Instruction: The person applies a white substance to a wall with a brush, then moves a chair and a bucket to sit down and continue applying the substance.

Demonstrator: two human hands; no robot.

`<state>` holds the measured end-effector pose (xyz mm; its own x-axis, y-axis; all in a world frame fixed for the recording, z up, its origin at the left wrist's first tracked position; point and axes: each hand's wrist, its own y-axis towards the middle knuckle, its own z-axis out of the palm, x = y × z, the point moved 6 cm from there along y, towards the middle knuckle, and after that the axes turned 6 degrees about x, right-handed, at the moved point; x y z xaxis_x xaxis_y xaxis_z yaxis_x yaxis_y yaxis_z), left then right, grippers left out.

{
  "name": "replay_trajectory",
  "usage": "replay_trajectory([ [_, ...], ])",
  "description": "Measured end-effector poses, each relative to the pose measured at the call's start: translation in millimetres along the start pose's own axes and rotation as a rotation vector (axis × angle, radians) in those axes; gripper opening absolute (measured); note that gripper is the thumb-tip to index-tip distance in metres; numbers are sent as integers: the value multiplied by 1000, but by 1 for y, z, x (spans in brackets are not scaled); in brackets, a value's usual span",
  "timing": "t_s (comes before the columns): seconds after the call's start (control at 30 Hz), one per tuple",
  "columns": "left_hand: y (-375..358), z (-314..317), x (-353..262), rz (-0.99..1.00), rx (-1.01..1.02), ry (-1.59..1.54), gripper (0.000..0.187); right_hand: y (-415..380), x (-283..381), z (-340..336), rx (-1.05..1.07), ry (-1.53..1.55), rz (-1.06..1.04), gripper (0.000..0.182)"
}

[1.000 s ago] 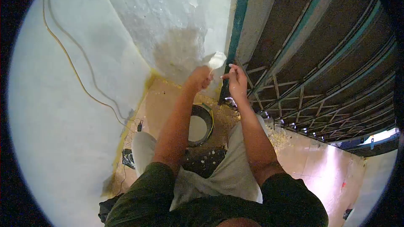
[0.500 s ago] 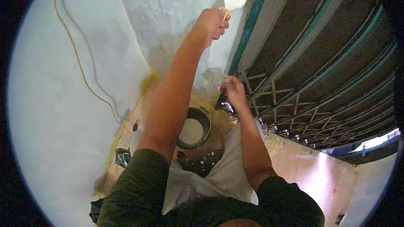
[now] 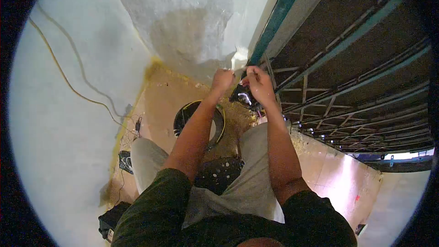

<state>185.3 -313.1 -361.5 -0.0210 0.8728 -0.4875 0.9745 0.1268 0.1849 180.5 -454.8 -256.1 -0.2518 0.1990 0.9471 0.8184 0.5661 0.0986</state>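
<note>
My left hand (image 3: 223, 79) is closed around the handle of a putty knife, held low by the wall corner. White paste covers its blade (image 3: 239, 58), which is close to the wall (image 3: 187, 13) beside the green metal frame (image 3: 279, 18). My right hand (image 3: 259, 86) is just right of the blade with its fingers curled in; whatever they grip is hidden. Beneath it lies a shiny black object (image 3: 243, 96), perhaps plastic-wrapped. Between my knees stands a black bucket (image 3: 222, 118) holding pale mix, partly hidden by my left forearm.
A folding metal gate (image 3: 329, 96) runs along the right side. A yellow cable (image 3: 68, 80) hangs down the left wall to a dark plug (image 3: 138, 125). Crumbs and splatter dot the tiled floor (image 3: 320, 164). A black bag-like item (image 3: 112, 219) is at lower left.
My left hand has come down the wall with the putty knife, close to my right hand. My right hand has risen slightly. The view has shifted, showing more of the bucket.
</note>
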Motion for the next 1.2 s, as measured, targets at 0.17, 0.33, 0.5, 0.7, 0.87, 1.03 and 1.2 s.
replay_trajectory([
  [0.17, -22, 103, 59, 158, 113, 120, 19, 5, -6, 10, 63, 26, 74, 29],
  [0.33, -39, 114, 82, -209, 293, -35, 18, 6, -16, 17, 187, 40, 149, 32],
  [0.5, -47, 132, 75, 5, 396, 172, 21, 10, -23, 8, 180, -34, 195, 38],
  [0.7, -51, 170, 92, -434, 365, -142, 23, 12, -22, 5, 161, -20, 244, 38],
  [0.87, -42, 124, 71, -761, 192, -439, 23, 9, -13, 3, 127, 3, 276, 36],
  [1.03, -39, 46, 24, -109, 221, 185, 21, 2, -15, -1, 114, 29, 308, 37],
  [1.2, -62, -14, 23, -480, -153, -862, 21, -2, -20, -5, 120, 44, 283, 37],
])
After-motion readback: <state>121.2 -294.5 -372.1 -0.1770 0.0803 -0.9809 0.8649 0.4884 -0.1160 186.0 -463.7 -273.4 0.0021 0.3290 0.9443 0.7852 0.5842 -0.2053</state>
